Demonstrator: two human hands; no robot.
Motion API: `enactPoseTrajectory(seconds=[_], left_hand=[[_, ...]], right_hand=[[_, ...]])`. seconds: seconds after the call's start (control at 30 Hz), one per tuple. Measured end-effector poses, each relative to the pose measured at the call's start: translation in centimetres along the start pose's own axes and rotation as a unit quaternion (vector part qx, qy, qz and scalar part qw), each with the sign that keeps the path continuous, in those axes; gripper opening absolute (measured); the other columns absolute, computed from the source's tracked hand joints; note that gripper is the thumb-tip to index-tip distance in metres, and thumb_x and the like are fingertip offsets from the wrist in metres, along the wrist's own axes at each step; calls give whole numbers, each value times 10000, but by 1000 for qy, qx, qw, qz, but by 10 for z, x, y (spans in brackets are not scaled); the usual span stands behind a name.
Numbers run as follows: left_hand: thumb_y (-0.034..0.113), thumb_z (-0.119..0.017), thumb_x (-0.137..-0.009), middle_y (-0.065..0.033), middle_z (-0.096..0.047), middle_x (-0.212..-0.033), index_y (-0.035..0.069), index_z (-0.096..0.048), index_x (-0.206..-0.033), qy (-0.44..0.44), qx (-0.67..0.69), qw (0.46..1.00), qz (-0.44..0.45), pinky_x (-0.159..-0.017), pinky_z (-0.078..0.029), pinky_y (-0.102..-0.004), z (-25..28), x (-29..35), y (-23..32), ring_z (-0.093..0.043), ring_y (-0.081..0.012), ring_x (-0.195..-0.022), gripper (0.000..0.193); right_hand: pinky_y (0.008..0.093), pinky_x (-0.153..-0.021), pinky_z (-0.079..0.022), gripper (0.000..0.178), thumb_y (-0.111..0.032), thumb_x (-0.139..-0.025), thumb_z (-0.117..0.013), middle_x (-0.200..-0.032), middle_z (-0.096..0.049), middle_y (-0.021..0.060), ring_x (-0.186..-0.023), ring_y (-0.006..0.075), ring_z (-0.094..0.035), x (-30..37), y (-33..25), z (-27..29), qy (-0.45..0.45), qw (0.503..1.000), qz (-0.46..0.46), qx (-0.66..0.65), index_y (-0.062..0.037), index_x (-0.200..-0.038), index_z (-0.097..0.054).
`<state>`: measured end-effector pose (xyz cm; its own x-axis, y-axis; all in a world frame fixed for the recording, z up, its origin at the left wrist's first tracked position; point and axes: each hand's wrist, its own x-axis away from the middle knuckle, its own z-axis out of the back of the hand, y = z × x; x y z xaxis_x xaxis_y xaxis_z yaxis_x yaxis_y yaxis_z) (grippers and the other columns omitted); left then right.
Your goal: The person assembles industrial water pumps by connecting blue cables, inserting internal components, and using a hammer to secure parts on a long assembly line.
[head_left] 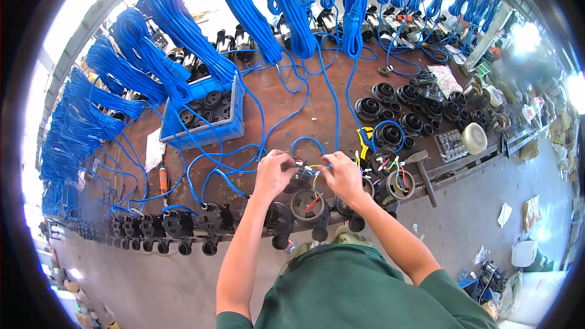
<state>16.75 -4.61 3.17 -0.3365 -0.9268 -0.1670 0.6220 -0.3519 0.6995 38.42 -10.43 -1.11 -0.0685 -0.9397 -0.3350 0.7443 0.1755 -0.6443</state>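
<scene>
Sitting in the middle of the frame, the small black part [303, 176] is pinched between both hands, left hand [272, 172] and right hand [343, 175] equally close.

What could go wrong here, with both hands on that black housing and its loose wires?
1. Both hands, left hand and right hand, hold the black housing above the bench edge; a slip could drop it to the floor.
2. The coloured wires sit between the fingers and could get pinched or pulled loose.
3. Blue cables loop close to the hands and may snag.
</scene>
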Motion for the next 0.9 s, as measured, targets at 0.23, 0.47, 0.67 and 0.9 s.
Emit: enactPoseTrajectory(seconds=[0.23,0.47,0.67,0.9], left_hand=[[32,-852,-713,-134,-669,-1133,66,-786,-928,-34,-57,998,-9,-879,-557,-423,2,4,4,-692,-342,-1019,227],[43,-825,-750,-138,-647,-1157,30,-739,-861,-54,-54,997,-11,-898,-550,-443,6,5,18,-679,-359,-1055,141],[32,-850,-730,-132,-620,-1221,28,-729,-871,-62,-71,995,-16,-921,-540,-415,2,7,30,-667,-346,-1074,187],[19,-820,-735,-136,-666,-1189,18,-691,-824,-59,22,998,-7,-932,-535,-413,15,6,28,-668,-355,-1088,157]], right_hand=[[406,-736,-563,270,-217,-846,-798,-951,-653,45,-894,269,-652,40,-25,42,-127,974,184,22,-121,-1075,-694],[376,-668,-543,148,-187,-839,-798,-880,-637,29,-819,258,-637,35,-39,42,-88,979,181,12,-118,-908,-686],[385,-634,-551,196,-184,-821,-847,-874,-682,59,-771,274,-684,29,-44,23,42,994,93,-45,-90,-900,-694],[335,-652,-562,206,-107,-896,-812,-825,-754,125,-703,193,-727,29,-32,7,-12,961,-114,-253,-23,-1033,-683]])
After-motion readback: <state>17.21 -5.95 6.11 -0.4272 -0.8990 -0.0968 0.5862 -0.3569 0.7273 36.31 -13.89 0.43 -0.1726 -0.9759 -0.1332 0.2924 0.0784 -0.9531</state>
